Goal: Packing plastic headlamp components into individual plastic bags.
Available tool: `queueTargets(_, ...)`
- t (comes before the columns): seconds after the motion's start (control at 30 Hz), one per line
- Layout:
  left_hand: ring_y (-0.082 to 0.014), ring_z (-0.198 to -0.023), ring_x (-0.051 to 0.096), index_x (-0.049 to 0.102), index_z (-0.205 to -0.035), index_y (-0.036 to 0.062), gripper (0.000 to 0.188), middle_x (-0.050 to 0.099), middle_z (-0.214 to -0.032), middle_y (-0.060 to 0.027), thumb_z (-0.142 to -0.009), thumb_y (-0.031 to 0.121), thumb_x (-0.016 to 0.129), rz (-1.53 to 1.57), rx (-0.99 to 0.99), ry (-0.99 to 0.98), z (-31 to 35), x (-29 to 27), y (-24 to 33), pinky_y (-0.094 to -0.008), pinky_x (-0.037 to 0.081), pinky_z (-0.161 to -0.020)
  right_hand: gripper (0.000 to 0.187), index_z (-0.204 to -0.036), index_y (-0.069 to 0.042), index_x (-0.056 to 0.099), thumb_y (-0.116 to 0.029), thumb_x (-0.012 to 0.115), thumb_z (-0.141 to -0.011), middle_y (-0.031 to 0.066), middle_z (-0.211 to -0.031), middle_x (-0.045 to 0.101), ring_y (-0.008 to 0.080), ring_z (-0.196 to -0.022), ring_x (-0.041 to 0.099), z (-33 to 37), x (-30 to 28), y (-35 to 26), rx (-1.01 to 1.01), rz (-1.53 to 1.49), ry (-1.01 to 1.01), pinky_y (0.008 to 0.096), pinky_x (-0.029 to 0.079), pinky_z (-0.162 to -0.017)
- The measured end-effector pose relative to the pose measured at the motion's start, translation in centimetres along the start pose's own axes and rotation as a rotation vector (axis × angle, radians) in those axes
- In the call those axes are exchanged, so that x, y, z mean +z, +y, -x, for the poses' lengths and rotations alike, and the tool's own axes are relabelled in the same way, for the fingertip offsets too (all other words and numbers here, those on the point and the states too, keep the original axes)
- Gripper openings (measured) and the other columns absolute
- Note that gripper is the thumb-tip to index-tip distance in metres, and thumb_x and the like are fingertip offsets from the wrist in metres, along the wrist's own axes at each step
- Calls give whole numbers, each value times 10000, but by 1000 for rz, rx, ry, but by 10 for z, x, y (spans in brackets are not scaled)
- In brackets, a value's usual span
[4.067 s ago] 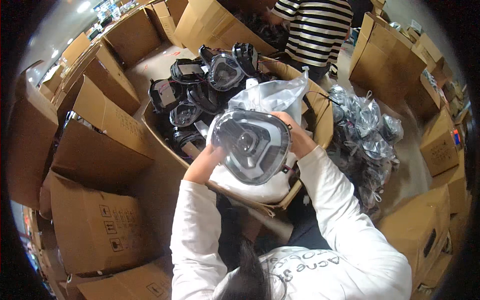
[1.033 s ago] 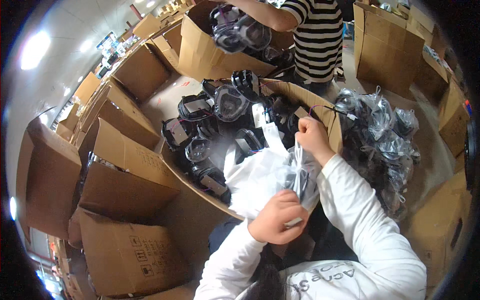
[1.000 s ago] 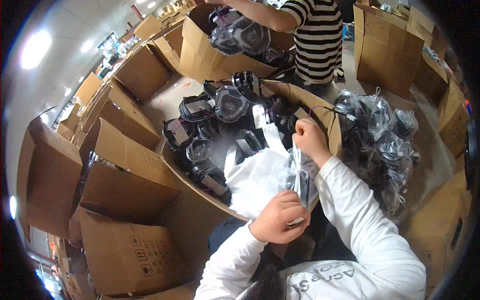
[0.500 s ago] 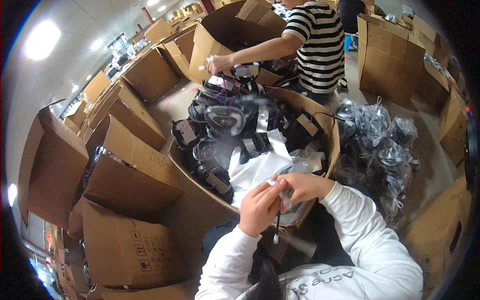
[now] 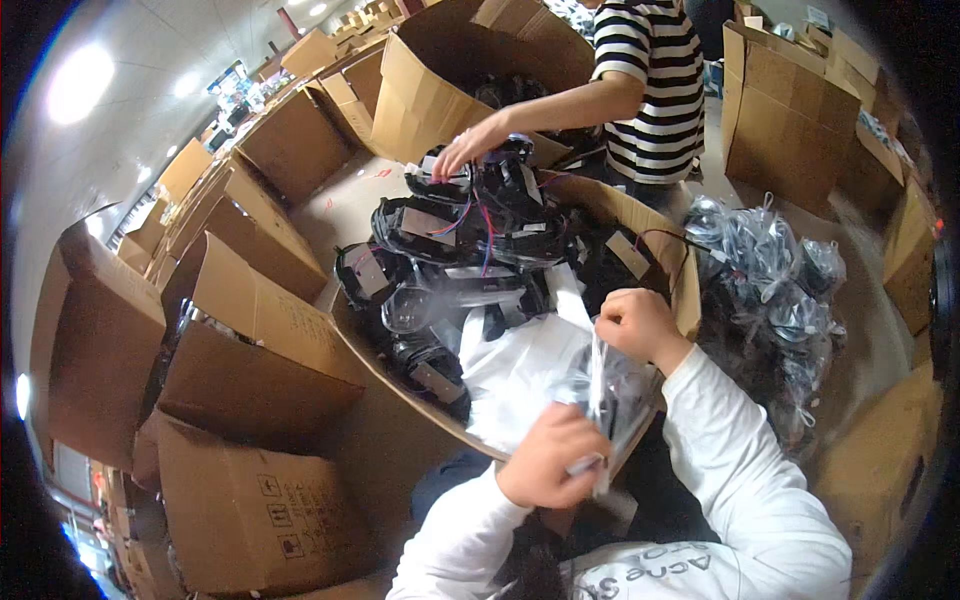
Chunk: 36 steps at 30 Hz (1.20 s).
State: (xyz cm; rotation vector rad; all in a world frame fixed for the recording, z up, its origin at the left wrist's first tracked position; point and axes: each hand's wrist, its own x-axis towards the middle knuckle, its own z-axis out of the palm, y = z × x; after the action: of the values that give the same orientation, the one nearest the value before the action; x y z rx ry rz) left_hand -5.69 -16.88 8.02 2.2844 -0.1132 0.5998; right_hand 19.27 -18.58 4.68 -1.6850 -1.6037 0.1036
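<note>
Parting after meeting moments ago, the left hand and right hand each grip the clear plastic bag, just below the frame's centre. Its neck looks taut, so the closure is likely tightening.

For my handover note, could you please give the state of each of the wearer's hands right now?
Left hand: closed, holding part of the clear bag.
Right hand: closed, holding the bag's upper end.

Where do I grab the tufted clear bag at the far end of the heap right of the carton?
Probably pinch the clear bag by its gathered tuft, from above: that sticks up free, while the body bulges against its neighbours. The right hand is nearest, but grips stretched plastic.
</note>
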Motion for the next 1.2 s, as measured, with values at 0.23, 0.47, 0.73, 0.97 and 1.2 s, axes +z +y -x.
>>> queueTargets(0.23,-232,-720,534,702,-850,121,123,625,-742,-6,-740,173,720,-80,145,-55,-18,-1,-36,-369,413,-672,269,-730,-106,750,-357,656,-755,140,-773,716,351,-737,704,-22,38,15,419,110,-182,437,549,-666)
queueTargets(0.47,-231,-685,556,727,-849,119,117,593,-671,-5,-736,149,716,45,226,-116,-33,18,-41,-378,419,-660,288,-768,-91,757,-360,658,-736,169,-804,714,385,-766,698,-25,55,11,427,71,-124,470,552,-698)
queueTargets(0.73,-345,-1042,631,665,-1133,41,339,664,-1262,-151,-800,-21,673,-192,-47,341,-35,12,-50,-415,488,-925,249,-862,-87,626,-271,547,-1009,-5,-672,593,131,-545,536,-30,-50,26,469,-1326,683,282,418,-529)
queueTargets(0.97,-456,-1196,573,420,-1455,68,706,465,-1419,-329,-878,354,711,-536,-771,-88,6,55,-109,-493,506,-959,297,-792,-80,572,-262,548,-1026,-30,-613,446,52,-543,362,34,-146,-39,-89,-846,887,243,278,-519)
queueTargets(1.2,-503,-986,648,499,-1379,91,551,589,-1309,-249,-886,277,660,-544,-955,-435,14,77,-113,-539,543,-851,268,-864,-5,627,-250,587,-966,233,-745,598,411,-680,601,34,-112,60,466,43,528,444,445,-606)
